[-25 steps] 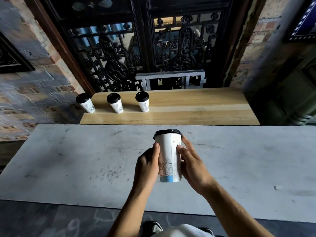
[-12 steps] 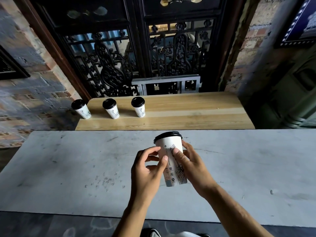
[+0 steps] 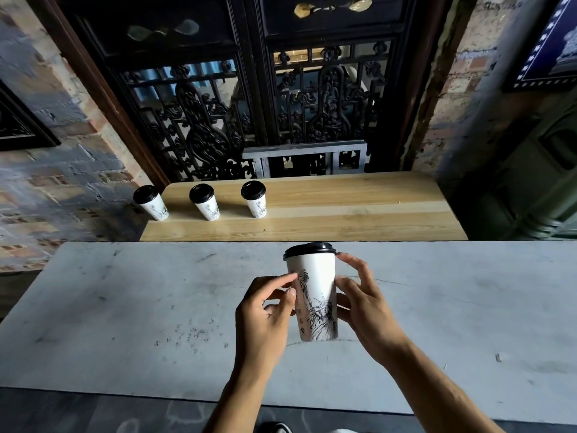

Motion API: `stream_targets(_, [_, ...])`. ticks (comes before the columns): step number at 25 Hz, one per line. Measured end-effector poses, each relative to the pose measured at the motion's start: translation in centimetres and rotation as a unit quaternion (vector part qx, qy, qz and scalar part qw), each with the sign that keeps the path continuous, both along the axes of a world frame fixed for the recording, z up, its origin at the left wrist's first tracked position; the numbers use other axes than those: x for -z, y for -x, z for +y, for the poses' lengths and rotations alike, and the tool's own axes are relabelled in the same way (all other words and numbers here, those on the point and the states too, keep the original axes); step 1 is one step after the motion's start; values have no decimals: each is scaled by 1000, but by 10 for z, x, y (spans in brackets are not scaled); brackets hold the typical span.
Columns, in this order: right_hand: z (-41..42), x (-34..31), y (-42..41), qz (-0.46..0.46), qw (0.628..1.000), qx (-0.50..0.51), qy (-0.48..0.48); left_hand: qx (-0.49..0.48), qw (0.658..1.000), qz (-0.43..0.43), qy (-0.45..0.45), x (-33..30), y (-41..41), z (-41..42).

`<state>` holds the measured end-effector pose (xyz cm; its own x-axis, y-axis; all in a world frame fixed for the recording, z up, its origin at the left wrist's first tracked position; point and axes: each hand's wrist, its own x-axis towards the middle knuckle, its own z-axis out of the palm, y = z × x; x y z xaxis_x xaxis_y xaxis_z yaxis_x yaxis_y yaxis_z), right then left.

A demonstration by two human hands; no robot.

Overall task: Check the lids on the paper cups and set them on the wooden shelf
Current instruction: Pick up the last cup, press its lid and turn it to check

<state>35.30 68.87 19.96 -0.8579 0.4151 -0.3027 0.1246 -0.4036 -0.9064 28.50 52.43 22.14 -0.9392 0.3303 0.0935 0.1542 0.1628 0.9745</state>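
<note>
A tall white paper cup (image 3: 315, 295) with a black lid (image 3: 310, 250) and an ink drawing on its side is held upright over the grey counter (image 3: 125, 323). My left hand (image 3: 265, 310) pinches its left side with thumb and fingertips. My right hand (image 3: 365, 304) holds its right side, with one finger raised near the lid's rim. Three more lidded paper cups (image 3: 150, 202) (image 3: 204, 201) (image 3: 254, 198) stand in a row at the left end of the wooden shelf (image 3: 343, 210) beyond the counter.
Behind the shelf stands a black ornate iron grille (image 3: 256, 120) with a small grey metal gate (image 3: 306, 159). Brick walls flank both sides. The right part of the shelf holds nothing. A shoe tip (image 3: 278, 428) shows below the counter's near edge.
The cup has been turned in my hands, so the ink drawing now faces me instead of the blue-banded side. My fingers have shifted their grip around it.
</note>
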Motion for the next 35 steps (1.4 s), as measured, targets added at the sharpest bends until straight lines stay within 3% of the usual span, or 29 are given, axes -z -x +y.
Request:
stream_targets(5, [6,-3,0,-12,1000,5,15,-20,1000,-22,-5,4,3,3])
stream_targets(10, [10,-6,-2,38,998,-50,7,-12,999,-42,-13,5,1,5])
stream_targets(23, [11,-10,1,13,996,-26,89,19,995,-87,-35,3,-4,10])
stream_targets(29, [13,-5,1,6,999,-18,36,-31,999,-8,-6,12,0,4])
stream_targets(35, [13,2,1,26,998,-50,10,-21,997,76,6,11,2,2])
